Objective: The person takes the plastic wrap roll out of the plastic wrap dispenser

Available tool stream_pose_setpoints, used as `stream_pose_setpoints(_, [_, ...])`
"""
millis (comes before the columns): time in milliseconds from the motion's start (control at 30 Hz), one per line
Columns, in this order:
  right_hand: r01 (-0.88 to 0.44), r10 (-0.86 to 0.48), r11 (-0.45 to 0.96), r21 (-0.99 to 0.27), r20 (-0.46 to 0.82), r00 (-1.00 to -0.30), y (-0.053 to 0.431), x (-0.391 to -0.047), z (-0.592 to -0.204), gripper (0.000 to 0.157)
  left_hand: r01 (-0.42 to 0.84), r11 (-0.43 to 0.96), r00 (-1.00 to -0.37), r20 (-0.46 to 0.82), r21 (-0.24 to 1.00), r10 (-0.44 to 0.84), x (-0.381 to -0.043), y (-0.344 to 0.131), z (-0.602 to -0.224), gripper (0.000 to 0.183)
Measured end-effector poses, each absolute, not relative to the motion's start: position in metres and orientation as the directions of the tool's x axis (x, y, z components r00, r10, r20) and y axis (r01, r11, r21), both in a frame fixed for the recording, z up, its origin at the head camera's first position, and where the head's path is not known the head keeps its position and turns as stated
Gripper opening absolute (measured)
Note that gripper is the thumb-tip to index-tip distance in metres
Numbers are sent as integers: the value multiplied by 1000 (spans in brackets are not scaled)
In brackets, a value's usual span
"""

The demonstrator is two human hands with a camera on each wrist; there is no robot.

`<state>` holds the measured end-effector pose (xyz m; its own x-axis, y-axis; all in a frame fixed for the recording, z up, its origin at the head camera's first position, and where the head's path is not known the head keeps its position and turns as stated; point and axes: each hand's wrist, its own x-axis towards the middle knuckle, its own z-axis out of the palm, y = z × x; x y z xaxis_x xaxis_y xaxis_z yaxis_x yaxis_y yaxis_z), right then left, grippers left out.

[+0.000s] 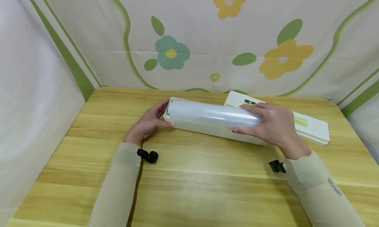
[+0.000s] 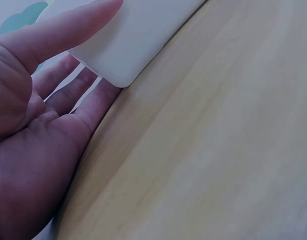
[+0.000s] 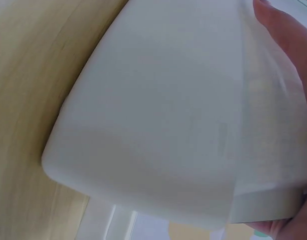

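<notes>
A long white box [image 1: 204,129] lies slantwise on the table with its top uncovered. In it sits a shiny roll of cling film [image 1: 207,112], whose right end is raised above the box rim. My right hand [image 1: 273,123] grips that raised end, thumb at the near side and fingers over the far side. At the box's left end my left hand [image 1: 148,120] holds the corner, with the thumb on the near wall and the fingers round the far side. The right wrist view shows the box wall [image 3: 143,110] beside the clear film roll [image 3: 273,105].
A white lid [image 1: 315,125] with green labels lies behind the box, to the right, partly hidden by my right hand. The wooden table [image 1: 192,187] ends at a flowered curtain [image 1: 201,33] at the back. More white cloth [image 1: 35,105] hangs on the left.
</notes>
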<state>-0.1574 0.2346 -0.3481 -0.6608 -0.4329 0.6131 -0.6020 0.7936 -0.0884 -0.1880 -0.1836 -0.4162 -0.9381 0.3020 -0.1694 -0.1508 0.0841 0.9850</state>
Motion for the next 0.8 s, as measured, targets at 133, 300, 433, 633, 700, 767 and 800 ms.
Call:
stream_pose_setpoints(133, [-594, -377, 793, -134, 657, -653, 236, -152, -348, 95, -139, 80, -937, -157, 987, 311, -188, -183, -416, 103])
stream_pose_setpoints(300, [-609, -344, 772, -181, 686, -641, 238, -148, -346, 94, -132, 67, -938, -147, 989, 315, -189, -183, -417, 101])
stream_pose_setpoints(433, [-623, -331, 756, -203, 702, -631, 240, -148, -342, 89, -136, 68, -937, -151, 988, 315, -188, -184, -417, 101])
stream_pose_setpoints(633, [-617, -327, 761, -203, 702, -633, 243, -145, -339, 89, -143, 76, -938, -159, 987, 307, -187, -184, -417, 101])
stream_pose_setpoints(700, [-617, -338, 762, -200, 690, -641, 245, -143, -338, 89, -140, 76, -938, -157, 987, 310, -188, -184, -418, 100])
stream_pose_setpoints(767, [-619, -341, 760, -198, 688, -640, 248, -140, -338, 88, -140, 73, -938, -156, 987, 310, -188, -184, -418, 101])
stream_pose_setpoints(800, [-620, -345, 761, -193, 689, -638, 249, -138, -338, 87, -141, 70, -938, -156, 988, 310, -188, -185, -418, 101])
